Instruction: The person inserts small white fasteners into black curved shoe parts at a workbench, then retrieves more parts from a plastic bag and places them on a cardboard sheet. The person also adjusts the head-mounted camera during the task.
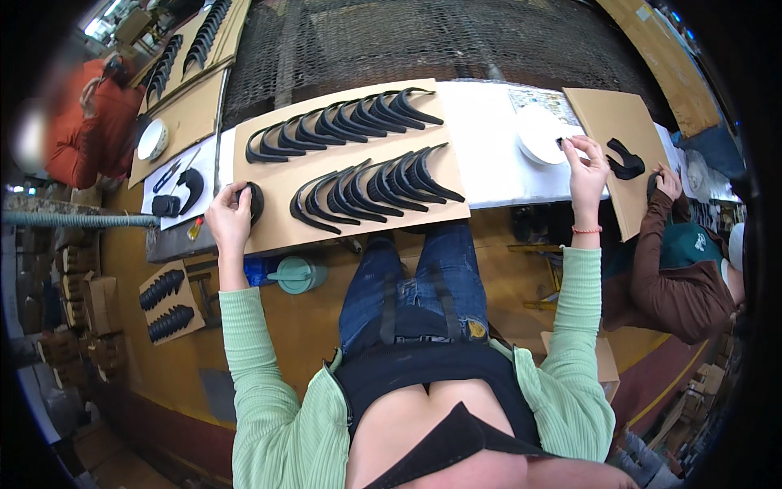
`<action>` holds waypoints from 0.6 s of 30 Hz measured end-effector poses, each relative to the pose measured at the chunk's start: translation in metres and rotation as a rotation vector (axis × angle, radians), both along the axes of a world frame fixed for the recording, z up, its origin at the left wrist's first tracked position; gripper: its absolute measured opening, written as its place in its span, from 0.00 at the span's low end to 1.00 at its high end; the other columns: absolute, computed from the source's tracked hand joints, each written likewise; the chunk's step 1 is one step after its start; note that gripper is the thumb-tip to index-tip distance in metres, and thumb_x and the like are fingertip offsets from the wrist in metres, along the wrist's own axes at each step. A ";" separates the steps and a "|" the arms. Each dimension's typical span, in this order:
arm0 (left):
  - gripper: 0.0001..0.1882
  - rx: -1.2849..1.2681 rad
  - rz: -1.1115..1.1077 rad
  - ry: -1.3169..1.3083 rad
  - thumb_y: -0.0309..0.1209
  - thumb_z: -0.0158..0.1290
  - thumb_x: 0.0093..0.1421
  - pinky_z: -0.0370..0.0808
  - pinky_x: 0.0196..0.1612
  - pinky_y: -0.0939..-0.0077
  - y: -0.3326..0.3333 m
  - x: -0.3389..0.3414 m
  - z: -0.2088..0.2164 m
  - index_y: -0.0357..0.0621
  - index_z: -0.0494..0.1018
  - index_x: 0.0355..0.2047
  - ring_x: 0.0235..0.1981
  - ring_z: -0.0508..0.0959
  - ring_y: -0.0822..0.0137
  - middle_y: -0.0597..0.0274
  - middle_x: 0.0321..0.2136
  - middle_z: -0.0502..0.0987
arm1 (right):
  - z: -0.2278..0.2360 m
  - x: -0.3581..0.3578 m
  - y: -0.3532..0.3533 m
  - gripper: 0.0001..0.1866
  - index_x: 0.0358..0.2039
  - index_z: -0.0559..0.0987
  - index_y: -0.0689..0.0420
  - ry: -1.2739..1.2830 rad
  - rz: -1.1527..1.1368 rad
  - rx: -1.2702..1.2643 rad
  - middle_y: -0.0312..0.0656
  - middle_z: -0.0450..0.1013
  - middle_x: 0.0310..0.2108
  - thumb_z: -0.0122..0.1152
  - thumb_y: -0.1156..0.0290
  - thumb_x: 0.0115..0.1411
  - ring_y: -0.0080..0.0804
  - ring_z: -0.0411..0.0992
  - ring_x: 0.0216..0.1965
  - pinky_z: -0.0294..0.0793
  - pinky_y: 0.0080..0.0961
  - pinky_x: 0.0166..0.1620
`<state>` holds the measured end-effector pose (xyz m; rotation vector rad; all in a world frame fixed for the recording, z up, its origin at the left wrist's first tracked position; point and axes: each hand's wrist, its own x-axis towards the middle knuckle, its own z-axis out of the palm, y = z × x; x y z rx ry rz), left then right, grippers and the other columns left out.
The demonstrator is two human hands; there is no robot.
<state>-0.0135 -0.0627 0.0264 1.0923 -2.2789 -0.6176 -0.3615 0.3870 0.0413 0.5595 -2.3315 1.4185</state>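
My left hand [229, 217] is closed around a black curved piece [257, 204] at the left edge of a tan board [265, 232]. Two rows of similar black curved pieces lie on that board, a far row [338, 129] and a near row [375, 191], each piece overlapping its neighbour. Raised over the white paper on the right, my right hand [588, 173] pinches a small dark bit [560, 143] between thumb and fingers. Just beside those fingertips stands a white bowl [538, 138]; the bit is too small to name.
Left of the board, a paper [213, 155] carries small tools and black parts. Behind runs a dark mesh conveyor [342, 49]. A co-worker [684, 269] handles black pieces at the right board [607, 110]; another person [90, 130] in orange works far left. A lidded cup [297, 275] stands below the table.
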 end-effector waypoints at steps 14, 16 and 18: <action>0.25 0.891 -0.405 0.915 0.15 0.52 0.55 0.73 0.51 0.73 0.123 -0.008 0.101 0.31 0.62 0.54 0.47 0.73 0.69 0.54 0.42 0.74 | 0.053 0.075 -0.035 0.06 0.36 0.77 0.65 -0.121 0.366 -0.567 0.42 0.71 0.43 0.54 0.81 0.59 0.26 0.68 0.44 0.67 0.21 0.49; 0.23 1.120 -0.613 0.754 0.15 0.52 0.54 0.72 0.50 0.77 0.154 -0.018 0.100 0.31 0.65 0.52 0.44 0.74 0.71 0.57 0.43 0.74 | 0.060 0.101 -0.046 0.04 0.33 0.76 0.64 -0.140 0.470 -0.513 0.42 0.70 0.41 0.57 0.83 0.55 0.25 0.68 0.43 0.67 0.22 0.48; 0.22 1.295 -0.728 0.673 0.16 0.54 0.54 0.72 0.48 0.80 0.179 -0.028 0.096 0.32 0.67 0.50 0.42 0.75 0.73 0.59 0.43 0.74 | 0.065 0.125 -0.058 0.04 0.32 0.76 0.63 -0.136 0.593 -0.501 0.41 0.69 0.42 0.57 0.83 0.55 0.25 0.67 0.42 0.66 0.21 0.48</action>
